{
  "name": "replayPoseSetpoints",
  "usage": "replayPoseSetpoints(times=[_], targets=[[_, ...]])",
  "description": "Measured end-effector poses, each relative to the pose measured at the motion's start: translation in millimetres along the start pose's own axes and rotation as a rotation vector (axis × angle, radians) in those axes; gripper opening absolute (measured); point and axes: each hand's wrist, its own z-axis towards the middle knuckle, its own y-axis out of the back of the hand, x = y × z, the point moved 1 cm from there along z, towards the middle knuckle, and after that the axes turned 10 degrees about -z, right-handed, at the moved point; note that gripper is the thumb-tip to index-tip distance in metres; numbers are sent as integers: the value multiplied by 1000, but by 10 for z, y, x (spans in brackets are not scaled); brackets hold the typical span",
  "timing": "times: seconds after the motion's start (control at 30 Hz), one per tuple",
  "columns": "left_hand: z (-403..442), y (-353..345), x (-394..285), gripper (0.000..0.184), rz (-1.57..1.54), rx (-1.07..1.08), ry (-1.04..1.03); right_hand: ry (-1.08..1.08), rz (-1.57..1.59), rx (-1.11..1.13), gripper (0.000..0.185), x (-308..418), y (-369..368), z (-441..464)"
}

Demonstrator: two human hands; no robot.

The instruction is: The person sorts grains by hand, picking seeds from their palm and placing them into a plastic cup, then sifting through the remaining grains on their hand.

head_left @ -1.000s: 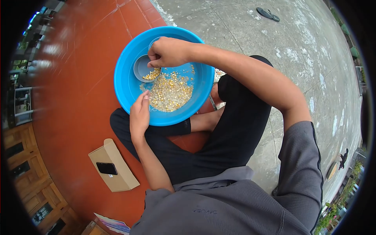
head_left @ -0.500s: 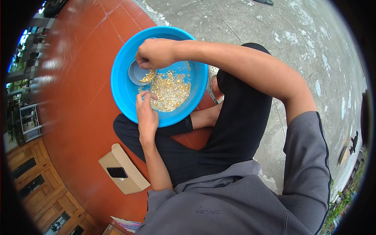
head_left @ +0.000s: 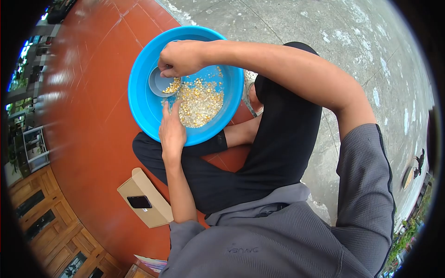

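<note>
A blue basin (head_left: 134, 99) sits by my folded legs, with a spread of broken pale grain and yellow corn kernels (head_left: 201, 102) on its bottom. Inside it, at the left, rests a small grey bowl (head_left: 157, 88) that has yellow kernels (head_left: 172, 85) along one side. My right hand (head_left: 182, 58) is closed over the bowl, fingertips bent down past its far rim; whatever they hold is hidden. My left hand (head_left: 172, 132) reaches over the basin's near rim, thumb and fingers apart, fingertips at the grain's left edge.
On the red tiled floor (head_left: 99, 102), a black phone (head_left: 139, 202) lies on a flattened cardboard box (head_left: 155, 211) to my left. Grey concrete (head_left: 259, 23) extends to the right. Wooden door panels (head_left: 55, 222) stand at the lower left.
My left hand's fingers have straightened from a curl and reached forward to the grain. My right hand stays over the grey bowl. The whole view has shifted slightly.
</note>
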Motion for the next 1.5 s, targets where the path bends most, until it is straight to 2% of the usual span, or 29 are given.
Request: replayPoseSetpoints(times=[0.07,0.17,0.27,0.37,0.47,0.57,0.77,0.87,0.97,1.07,1.17,1.27,1.5], targets=[[4,-94,104,52,11,-73,-120,-12,-8,45,27,7,15,24],[76,-16,78,45,-156,228,48,10,-27,61,28,-4,-25,60],[188,-15,30,40,-65,296,48,65,-75,59,26,-16,-63,71],[324,-160,59,36,-183,113,-105,102,-113,106,23,-11,-59,50],[545,-350,170,31,-134,250,-24,152,-156,125,20,7,-75,38],[516,-300,-35,28,-206,354,-32,172,-205,139,18,22,-70,-12],[366,-293,-227,27,-327,566,-230,198,-244,174,19,25,-107,-17],[270,-195,-503,28,-157,544,-230,195,-248,200,20,36,-126,-14],[322,-230,-302,25,-347,541,-273,192,-272,233,20,51,-124,-14],[352,-111,-292,22,-471,679,-156,204,-265,247,21,36,-140,-27],[367,-118,-241,22,-581,729,-112,205,-253,267,21,37,-163,-48],[373,-165,-177,22,-591,718,-92,208,-247,281,21,24,-215,-33],[292,-213,-233,28,-553,600,-259,235,-203,345,24,29,-225,-57]])
